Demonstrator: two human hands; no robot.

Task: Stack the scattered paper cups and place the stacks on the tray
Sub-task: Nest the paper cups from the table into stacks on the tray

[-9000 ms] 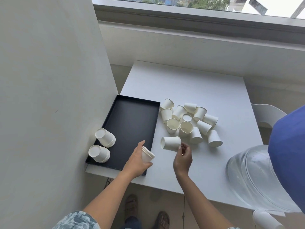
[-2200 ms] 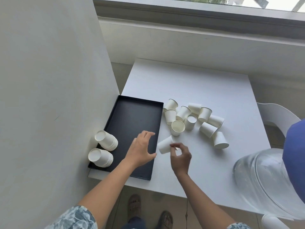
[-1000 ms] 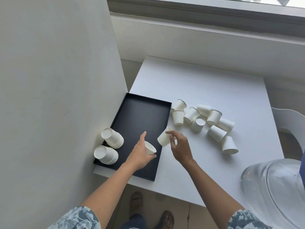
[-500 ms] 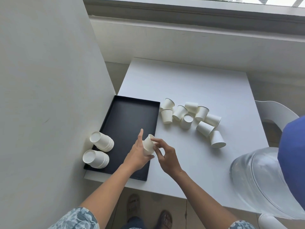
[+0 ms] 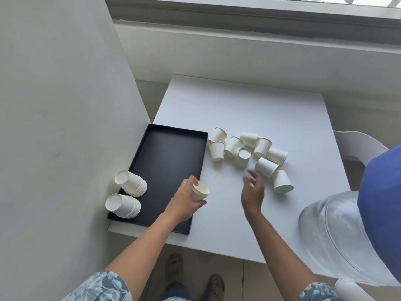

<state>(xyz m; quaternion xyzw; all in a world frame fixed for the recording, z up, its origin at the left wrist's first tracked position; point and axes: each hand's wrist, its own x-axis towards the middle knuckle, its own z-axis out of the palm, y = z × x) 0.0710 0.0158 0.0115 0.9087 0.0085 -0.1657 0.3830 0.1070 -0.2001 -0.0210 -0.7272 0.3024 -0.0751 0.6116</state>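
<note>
Right hand (image 5: 252, 190) has left the cup stack (image 5: 200, 190), fingers spread

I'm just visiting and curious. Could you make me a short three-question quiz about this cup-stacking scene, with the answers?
1. True or false: the black tray holds two stacks of cups lying on their sides.
2. Which hand has a grip on cups: A) left hand B) right hand C) both?
3. Fill in: the loose cups lie on the white ____.

Key
1. True: stacks and lie at the tray's left edge.
2. A; the right hand is open, reaching for the loose cups.
3. table.
</note>
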